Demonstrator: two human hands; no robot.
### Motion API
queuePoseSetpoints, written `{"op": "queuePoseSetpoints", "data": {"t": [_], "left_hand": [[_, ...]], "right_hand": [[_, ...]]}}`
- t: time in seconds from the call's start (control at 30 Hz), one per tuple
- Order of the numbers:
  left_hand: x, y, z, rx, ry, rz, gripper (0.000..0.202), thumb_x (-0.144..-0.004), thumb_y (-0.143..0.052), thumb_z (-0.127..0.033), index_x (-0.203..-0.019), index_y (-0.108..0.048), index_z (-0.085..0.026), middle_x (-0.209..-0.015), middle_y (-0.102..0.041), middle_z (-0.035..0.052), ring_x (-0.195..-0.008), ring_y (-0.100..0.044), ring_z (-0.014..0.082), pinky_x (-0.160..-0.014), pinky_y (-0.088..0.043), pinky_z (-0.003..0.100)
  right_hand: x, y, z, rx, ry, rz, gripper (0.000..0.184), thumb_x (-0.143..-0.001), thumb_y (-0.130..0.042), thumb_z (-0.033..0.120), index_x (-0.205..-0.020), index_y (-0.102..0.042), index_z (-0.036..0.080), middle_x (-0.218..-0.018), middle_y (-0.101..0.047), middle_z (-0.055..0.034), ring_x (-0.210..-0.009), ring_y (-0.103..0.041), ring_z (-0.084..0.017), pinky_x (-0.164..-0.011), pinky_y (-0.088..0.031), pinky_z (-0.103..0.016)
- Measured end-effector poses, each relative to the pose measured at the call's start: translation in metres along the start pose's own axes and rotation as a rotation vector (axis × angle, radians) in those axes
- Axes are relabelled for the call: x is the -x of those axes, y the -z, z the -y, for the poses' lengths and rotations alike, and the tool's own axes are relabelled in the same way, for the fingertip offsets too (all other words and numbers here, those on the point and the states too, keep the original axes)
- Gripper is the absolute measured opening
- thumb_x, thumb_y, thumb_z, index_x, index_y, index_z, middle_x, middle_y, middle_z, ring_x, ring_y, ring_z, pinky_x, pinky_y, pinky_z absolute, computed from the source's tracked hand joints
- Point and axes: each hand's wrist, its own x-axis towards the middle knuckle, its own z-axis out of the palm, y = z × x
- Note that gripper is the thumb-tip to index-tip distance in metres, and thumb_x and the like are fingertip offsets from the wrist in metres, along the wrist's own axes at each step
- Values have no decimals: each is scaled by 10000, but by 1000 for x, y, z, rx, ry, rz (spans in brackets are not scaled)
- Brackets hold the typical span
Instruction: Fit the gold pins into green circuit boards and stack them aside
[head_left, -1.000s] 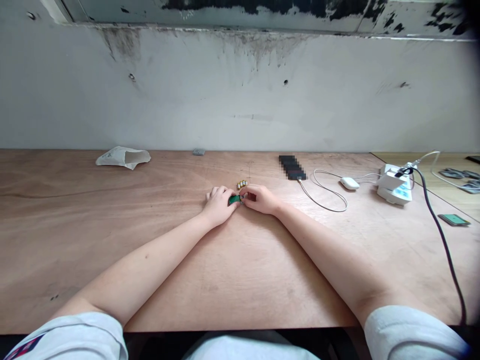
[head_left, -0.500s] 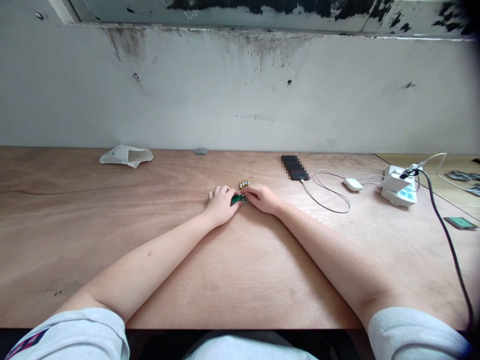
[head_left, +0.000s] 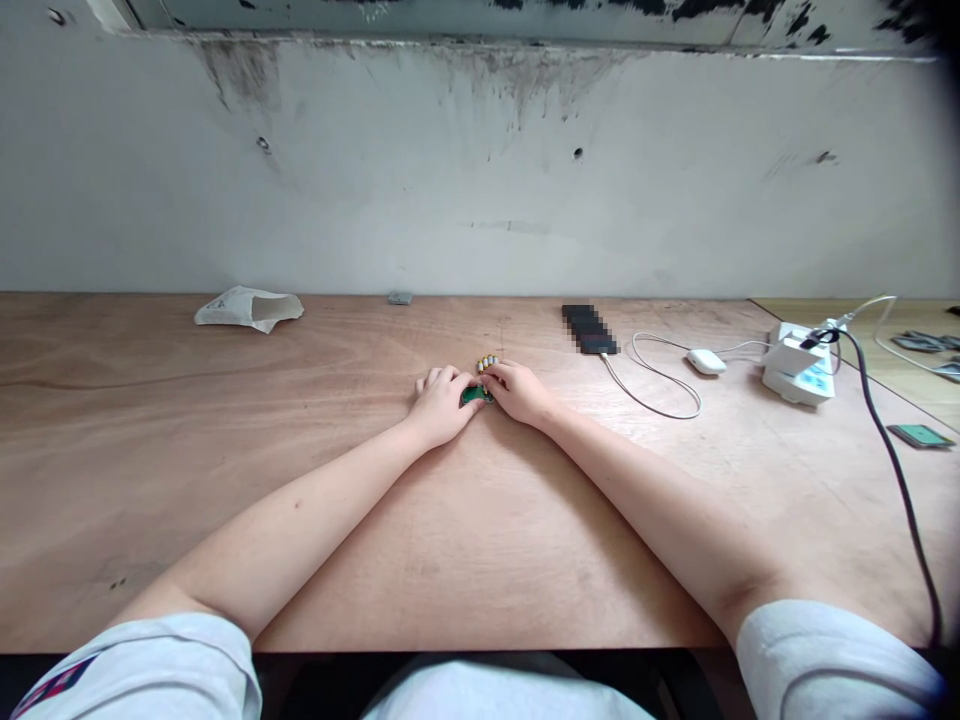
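Observation:
Near the middle of the table, my left hand (head_left: 441,405) is closed around a small green piece (head_left: 472,395) that looks like a circuit board. Fingers cover part of it. My right hand (head_left: 519,390) meets its right end with thumb and fingertips pinched together. A tiny yellowish bit shows under those fingertips, too small to name. Just beyond both hands stands a short row of several small yellow-and-white cylinders (head_left: 487,363), partly behind the right fingers.
A crumpled white bag (head_left: 249,309) and a small grey piece (head_left: 400,298) lie near the wall. To the right are a blurred-out dark phone-like object (head_left: 590,330) on a white cable, a white case (head_left: 706,362), a power strip (head_left: 799,370), a black cord (head_left: 892,470) and a green card (head_left: 921,436).
My right fingertips have shifted slightly left and down onto the right end of the green piece, covering its silvery part. My left hand keeps its hold. The whole view has tilted a little.

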Motion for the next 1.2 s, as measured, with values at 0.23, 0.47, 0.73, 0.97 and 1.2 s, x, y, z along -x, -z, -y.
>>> {"op": "queuePoseSetpoints", "data": {"t": [0.23, 0.47, 0.73, 0.97, 1.2], "left_hand": [[1, 1, -1, -21, -2, 7, 296, -905, -581, -497, -1099, -641, -282, -1125, -593, 73, -1137, -490, 302, -945, -374, 466], [1, 2, -3, -28, 4, 11, 292, -905, -586, -486, -1100, -637, -274, -1135, -589, 78, -1145, -487, 303, -956, -366, 465], [1, 0, -2, -32, 2, 2, 300, -903, -588, -490, -1104, -635, -271, -1137, -593, 81, -1144, -487, 307, -947, -366, 470], [2, 1, -4, -20, 28, 2, 281, -886, -615, -478, -1089, -644, -287, -1136, -598, 76, -1148, -492, 313, -954, -361, 479], [2, 1, -4, -27, 31, -4, 302, -878, -633, -470, -1119, -638, -288, -1148, -602, 82, -1154, -493, 312, -951, -357, 476]], "right_hand": [[0, -1, -3, -71, -51, -20, 135, -937, -563, 300, -910, -631, 187, -910, -651, -42, -799, -572, -140, -726, -416, -243], [-1, 0, -11, -174, 0, 52, 182, -937, -561, 351, -929, -651, 193, -850, -654, -8, -733, -556, -122, -685, -407, -234], [-1, 5, -7, -197, -38, 89, 185, -928, -553, 324, -941, -678, 189, -851, -669, -12, -719, -559, -121, -673, -408, -231], [-2, 8, -8, -186, -19, 116, 92, -872, -591, 221, -868, -677, 190, -861, -677, -10, -747, -587, -125, -675, -419, -227], [-4, 17, -6, -140, 47, 187, 104, -886, -584, 216, -835, -668, 185, -862, -675, -15, -770, -592, -135, -705, -438, -241]]}}
